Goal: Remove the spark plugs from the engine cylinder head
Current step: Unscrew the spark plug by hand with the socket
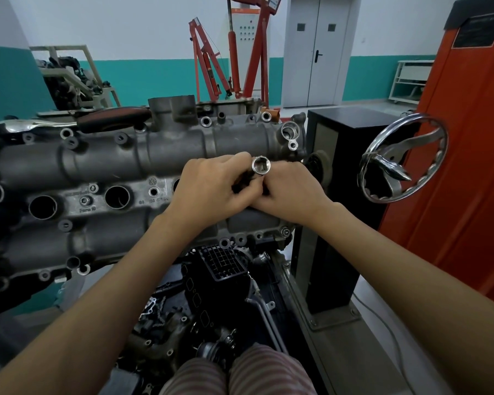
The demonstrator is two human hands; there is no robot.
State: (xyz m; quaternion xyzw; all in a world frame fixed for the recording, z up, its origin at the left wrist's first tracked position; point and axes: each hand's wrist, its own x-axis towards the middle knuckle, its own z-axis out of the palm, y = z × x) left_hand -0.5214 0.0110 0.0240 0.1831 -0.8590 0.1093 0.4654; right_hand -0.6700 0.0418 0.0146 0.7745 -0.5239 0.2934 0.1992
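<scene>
Over the right end of the engine head (103,163), which sits on a stand, the left hand (211,189) and the right hand (291,195) meet, both curled around a socket tool (260,166) whose open chrome mouth faces up toward the camera (the spark plugs themselves are hidden from sight). Round plug wells (117,197) lie just left of the hands. A chrome handwheel (402,158) stands to the right, beside an orange cabinet (462,155).
</scene>
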